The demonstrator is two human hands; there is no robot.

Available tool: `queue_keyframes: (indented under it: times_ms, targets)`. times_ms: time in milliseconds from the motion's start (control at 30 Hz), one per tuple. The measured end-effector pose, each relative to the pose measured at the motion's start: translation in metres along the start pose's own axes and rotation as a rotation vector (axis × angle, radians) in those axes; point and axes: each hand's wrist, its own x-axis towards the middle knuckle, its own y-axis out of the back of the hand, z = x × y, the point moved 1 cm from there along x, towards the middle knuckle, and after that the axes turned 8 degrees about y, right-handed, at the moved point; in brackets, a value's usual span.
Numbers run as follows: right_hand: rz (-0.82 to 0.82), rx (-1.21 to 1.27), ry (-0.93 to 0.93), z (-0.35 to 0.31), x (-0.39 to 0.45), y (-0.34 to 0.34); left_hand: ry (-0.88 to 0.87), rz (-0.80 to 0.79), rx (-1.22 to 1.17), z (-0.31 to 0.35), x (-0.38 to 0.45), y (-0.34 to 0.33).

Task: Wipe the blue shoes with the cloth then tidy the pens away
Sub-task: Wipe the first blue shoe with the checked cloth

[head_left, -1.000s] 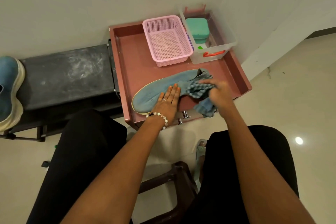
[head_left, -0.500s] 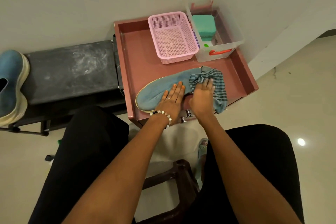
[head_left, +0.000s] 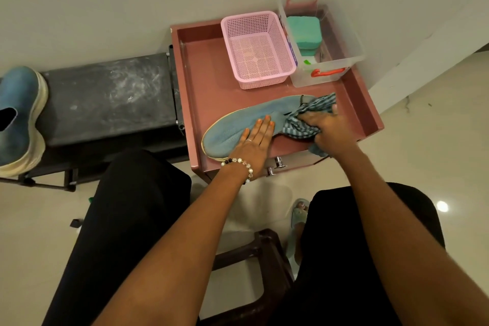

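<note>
sideways across the front of the pink table (head_left: 209,92) lay a light blue shoe (head_left: 238,124), its long axis running left to right and slightly tilted, the rounded toe toward the near-left corner and the heel end toward the right, a little farther back. its pale sole edge showed along the toe and the near side. the left hand (head_left: 254,143) rested flat on the middle of the shoe, fingers (head_left: 264,127) straight and close together, pointing away from the person and pressing on the upper; it held nothing, and a beaded bracelet (head_left: 239,163) sat on that wrist. the right hand (head_left: 326,127) lay at the heel end of the shoe with its fingers curled round a blue checked cloth (head_left: 307,119), bunched against the shoe's opening; part of the cloth stuck out beyond the fingers toward the back, and another part hung below the hand over the table's front edge. farther back on the table stood a pink mesh basket (head_left: 258,50), and just beside it on the right a clear plastic box (head_left: 341,45) with a red handle and a green container (head_left: 304,32) inside it. to the left of the table, a dark bench (head_left: 105,95) bore a second blue shoe (head_left: 18,114) at its far left end, well apart from the first, its thick pale sole turned to the right and its long axis running roughly front to back. whether any pens lay in the box could not be told.
</note>
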Motion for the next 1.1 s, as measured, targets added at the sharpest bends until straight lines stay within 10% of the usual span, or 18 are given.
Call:
queue_keyframes:
  times_ms: [567,667,833,1100]
  targets:
    - [0.123,0.031,-0.063,-0.041,0.008,-0.026,0.02,-0.01,0.004,-0.002,0.003,-0.003]
    - [0.077,0.33,-0.018,-0.04,0.005,-0.011,0.011,-0.065,0.029,-0.001,0.005,0.0]
    - [0.34,1.322,-0.489,-0.044,-0.018,0.03,-0.013,-0.192,-0.158,-0.007,-0.001,0.017]
    - [0.571,2.173,-0.632,-0.071,-0.048,0.043,0.196,-0.099,-1.349,0.013,-0.022,0.06]
